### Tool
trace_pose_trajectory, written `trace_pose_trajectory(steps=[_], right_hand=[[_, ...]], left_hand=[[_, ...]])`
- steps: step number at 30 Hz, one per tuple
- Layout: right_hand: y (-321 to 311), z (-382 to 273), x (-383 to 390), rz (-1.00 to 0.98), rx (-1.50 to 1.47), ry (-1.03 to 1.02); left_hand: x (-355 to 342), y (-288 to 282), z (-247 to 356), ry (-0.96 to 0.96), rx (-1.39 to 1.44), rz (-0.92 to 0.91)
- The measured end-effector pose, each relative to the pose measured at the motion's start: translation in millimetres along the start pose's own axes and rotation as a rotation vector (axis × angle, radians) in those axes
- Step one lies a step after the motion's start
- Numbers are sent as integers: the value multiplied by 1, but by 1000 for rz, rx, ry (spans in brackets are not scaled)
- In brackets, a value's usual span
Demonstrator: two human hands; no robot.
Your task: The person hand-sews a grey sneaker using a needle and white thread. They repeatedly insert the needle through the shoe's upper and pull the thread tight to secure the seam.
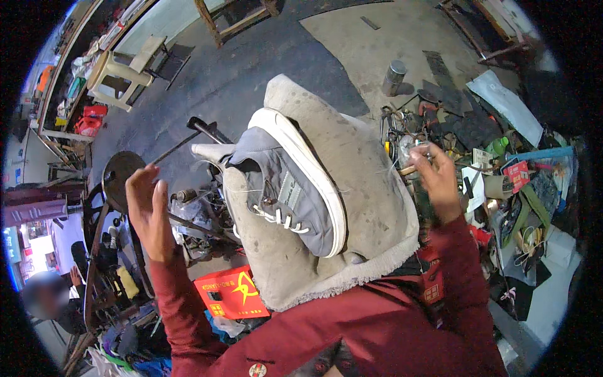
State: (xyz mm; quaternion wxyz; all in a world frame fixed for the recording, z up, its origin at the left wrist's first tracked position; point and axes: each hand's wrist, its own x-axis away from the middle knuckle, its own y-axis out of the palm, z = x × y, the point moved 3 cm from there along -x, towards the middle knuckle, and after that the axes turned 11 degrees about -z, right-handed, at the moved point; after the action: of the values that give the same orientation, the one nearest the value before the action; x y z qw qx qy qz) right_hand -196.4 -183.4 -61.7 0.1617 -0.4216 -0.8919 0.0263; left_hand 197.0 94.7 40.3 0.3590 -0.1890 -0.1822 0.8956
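Observation:
A grey canvas shoe [286, 188] with white laces and a thick white sole lies on its side across my lap, toe toward me. Under it is a stained beige cloth pad [370, 188] with a frayed near edge. Loose pale threads show at the shoe's upper and near the sole. My left hand [151, 210] is raised left of the shoe, thumb and fingers apart, with nothing visible in it. To the right of the pad, my right hand [436, 179] has its fingers curled together near a short tan stick-like piece; what it grips is unclear.
A black-armed metal machine with a round plate [124, 179] stands at the left. Hand tools [430, 113] and scraps crowd the floor at right, near a metal can [394, 76]. A red box [232, 293] lies by my left forearm. Another person [63, 301] is at far left.

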Motion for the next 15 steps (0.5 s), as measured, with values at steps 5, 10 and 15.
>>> trace_pose_trajectory(steps=[5, 10, 15], right_hand=[[-12, 6, 19, 93, 655, -163], [67, -33, 72, -258, 320, -452], [89, -57, 78, -386, 228, -405]], left_hand=[[29, 70, 44, -168, 505, -392], [6, 109, 50, -371, 335, -946], [-11, 125, 33, -443, -434, -1199]])
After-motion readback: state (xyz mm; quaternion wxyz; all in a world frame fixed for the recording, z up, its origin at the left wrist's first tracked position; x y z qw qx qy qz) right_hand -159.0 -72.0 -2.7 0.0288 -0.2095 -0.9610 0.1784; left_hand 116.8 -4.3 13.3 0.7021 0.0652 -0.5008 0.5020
